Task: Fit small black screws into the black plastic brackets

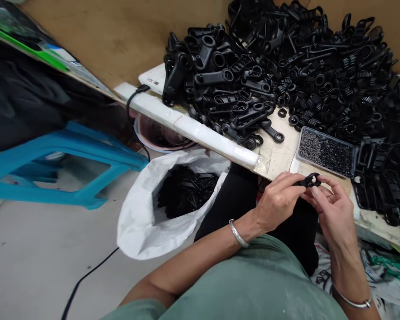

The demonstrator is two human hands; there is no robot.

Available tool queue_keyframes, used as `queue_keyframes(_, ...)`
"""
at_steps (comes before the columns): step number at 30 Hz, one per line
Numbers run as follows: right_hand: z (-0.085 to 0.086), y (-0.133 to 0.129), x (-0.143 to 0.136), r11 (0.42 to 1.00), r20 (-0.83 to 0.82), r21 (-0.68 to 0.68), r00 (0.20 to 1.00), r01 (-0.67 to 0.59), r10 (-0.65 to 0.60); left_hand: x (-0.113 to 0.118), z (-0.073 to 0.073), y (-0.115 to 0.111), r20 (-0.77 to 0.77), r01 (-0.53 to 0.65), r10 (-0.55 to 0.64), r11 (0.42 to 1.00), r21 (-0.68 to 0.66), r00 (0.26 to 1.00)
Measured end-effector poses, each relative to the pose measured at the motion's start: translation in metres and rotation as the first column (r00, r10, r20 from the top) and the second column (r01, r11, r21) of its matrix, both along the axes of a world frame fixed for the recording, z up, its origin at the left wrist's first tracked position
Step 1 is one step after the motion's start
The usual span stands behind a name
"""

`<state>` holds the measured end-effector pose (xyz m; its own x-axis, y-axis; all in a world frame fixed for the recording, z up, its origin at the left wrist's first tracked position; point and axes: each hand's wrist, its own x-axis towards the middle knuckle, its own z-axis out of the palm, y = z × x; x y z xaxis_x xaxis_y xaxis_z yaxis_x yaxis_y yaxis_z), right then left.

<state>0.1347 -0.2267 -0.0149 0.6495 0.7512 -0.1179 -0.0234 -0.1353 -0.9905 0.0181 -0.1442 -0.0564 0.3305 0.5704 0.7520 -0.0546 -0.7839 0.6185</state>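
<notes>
Between my two hands, just in front of the table edge, is a small black plastic part (310, 180) with a ring-shaped end. My left hand (282, 195) pinches its narrow end between thumb and fingers. At the ring end, my right hand (335, 202) grips with thumb and index finger. Beyond my right hand lies a clear plastic box (326, 171) holding many tiny dark pieces. Black plastic handles (216, 78) with ring ends and small black rings (320, 80) are heaped on the table behind it.
An open white sack (136, 231) with black parts inside stands at the left below the table edge. Farther left is a blue plastic stool (53, 151). Under the white edge strip (186, 124) sits a pinkish basin (145, 133). A black cable (86, 275) crosses the floor.
</notes>
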Motion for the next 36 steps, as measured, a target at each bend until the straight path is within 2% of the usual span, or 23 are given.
queue_keyframes(4,-0.001,0.006,-0.008,0.988,-0.151,0.109,0.985,0.106,-0.089,-0.002,0.004,-0.003,0.023,-0.003,0.003,1.000,0.026,1.000)
queue_keyframes(10,0.006,0.009,-0.012,0.975,-0.254,0.124,0.956,0.184,-0.148,-0.002,0.005,-0.010,0.062,0.024,-0.026,0.999,0.032,0.998)
queue_keyframes(14,0.006,0.013,-0.013,0.967,-0.247,0.119,0.950,0.227,-0.192,-0.003,0.004,-0.015,0.039,0.030,-0.030,1.000,-0.001,0.999)
queue_keyframes(17,0.004,0.013,-0.009,0.974,-0.254,0.110,0.953,0.196,-0.163,-0.003,0.004,-0.016,0.008,0.016,-0.016,1.000,-0.015,1.000)
queue_keyframes(22,0.000,0.006,-0.002,0.992,-0.363,0.087,0.930,0.091,-0.054,-0.002,0.005,-0.015,0.000,-0.017,0.017,0.998,-0.053,1.000)
queue_keyframes(30,-0.003,0.002,-0.008,0.996,-0.235,0.073,0.971,0.059,-0.040,-0.003,0.001,-0.019,-0.061,0.081,-0.084,0.996,-0.049,0.995)
queue_keyframes(34,0.003,-0.009,0.010,0.999,-0.162,0.034,0.987,0.021,-0.015,-0.004,0.006,-0.013,-0.096,0.254,-0.252,0.967,0.011,0.963)
queue_keyframes(36,0.009,-0.022,0.029,1.000,-0.097,-0.006,0.995,0.005,-0.005,-0.006,0.009,-0.006,-0.124,0.254,-0.246,0.965,0.058,0.961)
